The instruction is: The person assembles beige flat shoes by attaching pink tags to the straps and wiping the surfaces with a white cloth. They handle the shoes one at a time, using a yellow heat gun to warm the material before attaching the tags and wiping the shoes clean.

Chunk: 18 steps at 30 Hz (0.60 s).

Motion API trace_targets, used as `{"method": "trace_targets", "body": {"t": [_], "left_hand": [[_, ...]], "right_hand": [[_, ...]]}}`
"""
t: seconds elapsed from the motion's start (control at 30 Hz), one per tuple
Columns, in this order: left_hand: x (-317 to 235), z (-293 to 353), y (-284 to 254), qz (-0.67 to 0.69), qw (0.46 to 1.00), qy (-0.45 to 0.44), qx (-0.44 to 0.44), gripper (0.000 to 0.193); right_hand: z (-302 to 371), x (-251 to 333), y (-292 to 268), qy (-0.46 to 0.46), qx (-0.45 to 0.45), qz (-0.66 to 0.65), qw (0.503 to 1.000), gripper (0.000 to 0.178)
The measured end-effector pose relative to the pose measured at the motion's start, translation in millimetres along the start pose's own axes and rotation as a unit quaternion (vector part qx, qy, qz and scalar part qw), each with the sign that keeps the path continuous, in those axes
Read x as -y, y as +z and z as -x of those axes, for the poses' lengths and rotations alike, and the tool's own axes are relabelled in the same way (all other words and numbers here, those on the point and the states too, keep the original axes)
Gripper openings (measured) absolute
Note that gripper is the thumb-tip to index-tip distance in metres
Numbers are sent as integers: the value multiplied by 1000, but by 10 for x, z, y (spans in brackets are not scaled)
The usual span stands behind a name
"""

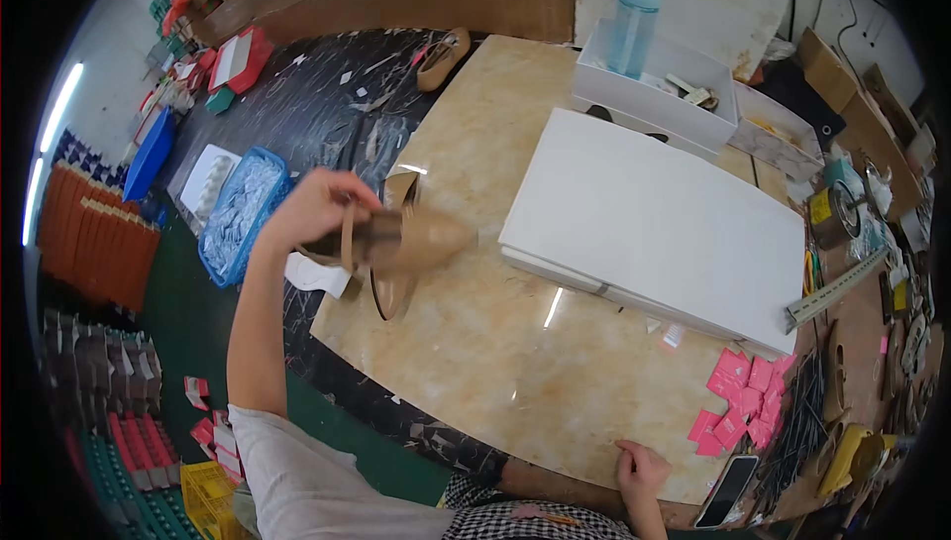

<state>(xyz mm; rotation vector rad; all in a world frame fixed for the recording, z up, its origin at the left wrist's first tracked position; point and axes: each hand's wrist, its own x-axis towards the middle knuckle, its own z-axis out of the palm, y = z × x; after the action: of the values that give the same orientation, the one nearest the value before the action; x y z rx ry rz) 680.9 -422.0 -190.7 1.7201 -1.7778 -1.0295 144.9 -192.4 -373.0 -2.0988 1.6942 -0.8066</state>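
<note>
Tan shoe point(428, 243), tapered toe blurred: I see left hand point(319, 207) gripping back end. Right hand point(642, 471) curled at glossy marbled tabletop point(475, 372); can't tell if closed.

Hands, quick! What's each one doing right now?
Left hand: closed, holding a tan shoe.
Right hand: curled, near the edge of the tabletop; nothing seen in it, fully closed or not can't be told.

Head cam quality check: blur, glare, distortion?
Head view: the tan strapped shoe in the left hand is smeared, likely motion blur; head view: white glare streaks on the glossy beige marbled tabletop, plus a bright white tube light at left; head view: fisheye bends the tabletop's near edge, corners go black.
</note>
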Motion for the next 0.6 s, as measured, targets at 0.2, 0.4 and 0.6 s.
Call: {"method": "trace_targets", "body": {"t": [0.2,0.4,0.6], "left_hand": [[100,591,499,-233,963,9,137,21],[278,785,433,-265,958,-6,113,25],[645,917,436,-185,979,-24,78,30]], "right_hand": [[3,7,8,-11,0,-6,1000,15],[20,-4,35,-3,-7,2,1000,15],[17,13,68,-6,-14,17,1000,17]]}}
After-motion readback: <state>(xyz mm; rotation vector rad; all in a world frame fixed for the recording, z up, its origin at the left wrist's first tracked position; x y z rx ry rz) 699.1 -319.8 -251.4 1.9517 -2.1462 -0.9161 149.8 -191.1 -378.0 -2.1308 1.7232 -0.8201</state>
